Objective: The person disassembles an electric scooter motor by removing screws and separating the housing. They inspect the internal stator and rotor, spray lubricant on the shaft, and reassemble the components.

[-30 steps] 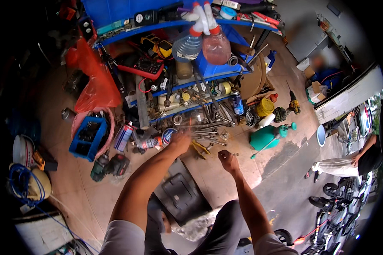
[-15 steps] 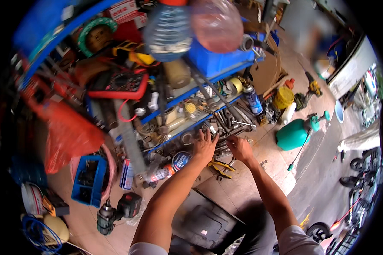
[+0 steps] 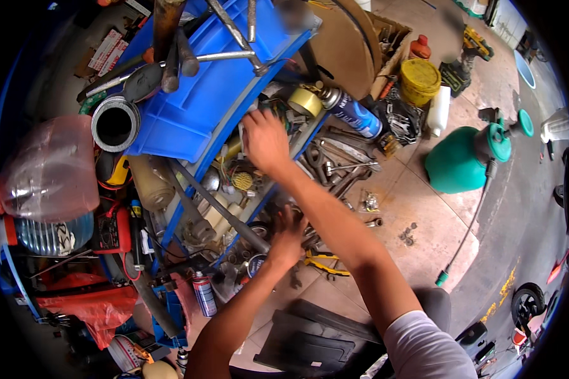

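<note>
My right hand [image 3: 265, 140] reaches into the shelf just below the blue plastic bin [image 3: 177, 136]. Its fingers are curled together at the shelf's edge; whatever they may grip is hidden. Close to it lie a roll of yellow tape [image 3: 305, 102] and a blue-and-white spray can [image 3: 354, 114]. Lower down, my left hand [image 3: 287, 241] hovers over or touches the jumble of metal tools on the bottom level, fingers spread and holding nothing visible. Beside it are yellow-handled pliers [image 3: 326, 264] on the floor and a long grey bar [image 3: 224, 211] slanting across the shelves. Wrenches [image 3: 348, 183] lie to its right.
A green pressure sprayer [image 3: 458, 161] stands on the floor at right. A yellow tub [image 3: 420, 82], a white bottle [image 3: 439, 112] and a cordless drill [image 3: 464, 63] are farther back. At left are a pink-tinted plastic jug [image 3: 47, 170], a red multimeter [image 3: 112, 230] and another spray can [image 3: 203, 294].
My right hand has left the lower tools and moved up and away to the shelf below the blue bin. My left hand stays low among the tools. The view has turned.
</note>
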A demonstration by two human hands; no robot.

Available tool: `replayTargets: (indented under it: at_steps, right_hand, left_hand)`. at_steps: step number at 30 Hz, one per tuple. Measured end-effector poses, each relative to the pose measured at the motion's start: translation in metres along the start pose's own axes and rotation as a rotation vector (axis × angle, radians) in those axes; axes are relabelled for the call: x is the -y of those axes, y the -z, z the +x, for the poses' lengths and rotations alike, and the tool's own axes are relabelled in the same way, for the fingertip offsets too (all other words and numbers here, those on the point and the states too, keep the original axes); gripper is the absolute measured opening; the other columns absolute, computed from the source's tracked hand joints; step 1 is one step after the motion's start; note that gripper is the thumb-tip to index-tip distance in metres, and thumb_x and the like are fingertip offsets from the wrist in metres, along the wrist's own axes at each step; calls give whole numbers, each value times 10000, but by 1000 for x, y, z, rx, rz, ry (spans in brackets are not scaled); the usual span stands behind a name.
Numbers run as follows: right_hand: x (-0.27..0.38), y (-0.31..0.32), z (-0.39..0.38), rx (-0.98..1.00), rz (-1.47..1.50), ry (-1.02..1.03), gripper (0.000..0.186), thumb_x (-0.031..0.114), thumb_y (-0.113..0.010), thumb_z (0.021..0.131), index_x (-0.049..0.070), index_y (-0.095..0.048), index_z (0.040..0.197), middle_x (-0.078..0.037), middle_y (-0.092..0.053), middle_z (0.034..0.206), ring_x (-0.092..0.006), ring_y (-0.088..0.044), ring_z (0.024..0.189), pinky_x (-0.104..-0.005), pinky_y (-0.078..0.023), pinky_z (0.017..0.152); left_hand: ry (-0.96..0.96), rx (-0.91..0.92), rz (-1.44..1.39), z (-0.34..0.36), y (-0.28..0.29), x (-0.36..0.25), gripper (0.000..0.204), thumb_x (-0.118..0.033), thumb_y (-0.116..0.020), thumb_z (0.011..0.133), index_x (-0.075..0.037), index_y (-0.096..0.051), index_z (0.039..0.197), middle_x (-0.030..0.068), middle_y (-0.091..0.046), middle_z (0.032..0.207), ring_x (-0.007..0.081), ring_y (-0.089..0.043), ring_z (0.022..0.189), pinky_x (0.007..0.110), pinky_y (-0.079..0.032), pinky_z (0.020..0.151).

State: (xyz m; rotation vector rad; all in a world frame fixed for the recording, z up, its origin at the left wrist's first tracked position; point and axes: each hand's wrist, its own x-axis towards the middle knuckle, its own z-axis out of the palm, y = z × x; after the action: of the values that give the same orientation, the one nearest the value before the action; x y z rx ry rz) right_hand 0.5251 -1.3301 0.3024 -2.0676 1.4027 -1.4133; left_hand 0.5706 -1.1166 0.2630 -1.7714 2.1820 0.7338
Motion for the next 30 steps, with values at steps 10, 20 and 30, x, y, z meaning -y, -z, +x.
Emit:
replayTargets:
  at_steps: [10,20,30]
  right_hand:
    - [-38,-45,77,347,-547,161,376,249,-481,1027,97,-653,1325,-111,-649,1368,-267,-526,1355,-421,-432,1070]
    - [29,161,-57,378,37,-513,412,395,-604,1002,0,-724,992,-184,-734,845,-294,-721,752,-443,-556,669]
    - [201,427,-349,-10,1288,-1429,335,204,-645,1033,74,-524,1318,-105,-734,1080,-156,-669,800,-289,-517,686]
  left_hand:
    - [-117,-194,-47,6,-28,10,1017,-127,-876,692,-230,-397,1583,366,-194,1624,577,-345,1406,616,-332,1162]
    - [-10,-104,-166,17,-24,14,1064,-58,-871,682,-301,-358,1582,286,-148,1675,568,-261,1480,589,-331,1187]
    - [-220,-100,-97,37,-44,27,1243,-151,-954,550,-201,-306,1610,438,-165,1602,588,-257,1475,599,-283,1198]
